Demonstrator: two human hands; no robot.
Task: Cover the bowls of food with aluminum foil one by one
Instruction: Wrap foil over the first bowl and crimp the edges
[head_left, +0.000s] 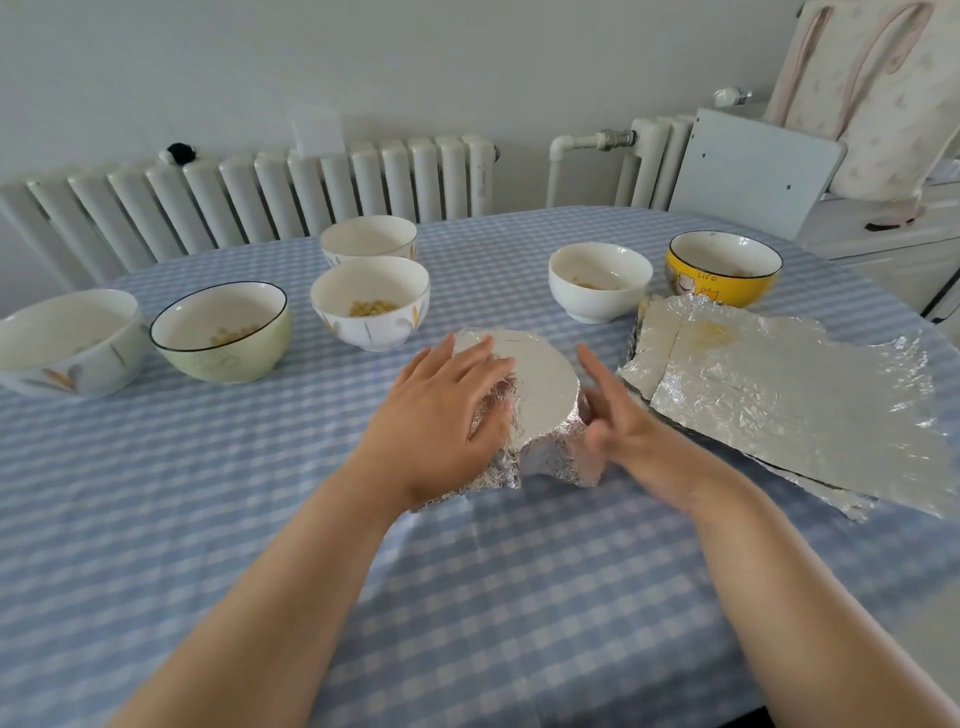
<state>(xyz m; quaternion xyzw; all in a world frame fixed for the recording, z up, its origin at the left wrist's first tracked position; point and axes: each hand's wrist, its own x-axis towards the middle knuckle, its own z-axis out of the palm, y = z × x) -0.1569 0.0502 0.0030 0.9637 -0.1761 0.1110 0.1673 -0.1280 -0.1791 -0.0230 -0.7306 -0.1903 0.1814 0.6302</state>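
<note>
- left hand (447, 410) flat, fingers straight, pressing the foil-covered bowl (540, 410)
- right hand (618, 415) open beside it, holding nothing
- 6 uncovered bowls (370, 304) on the tabletop (467, 597)

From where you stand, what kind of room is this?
Most likely a home dining or kitchen area. A table with a blue checked tablecloth holds household bowls of food, white radiators line the wall, and a stack of foil sheets lies ready for covering them.

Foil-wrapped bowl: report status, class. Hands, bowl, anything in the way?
Left hand flat on foil-wrapped bowl. Right hand open beside it. Six bowls uncovered, green bowl nearest left. Foil sheets at right. Nothing obstructing.
</note>
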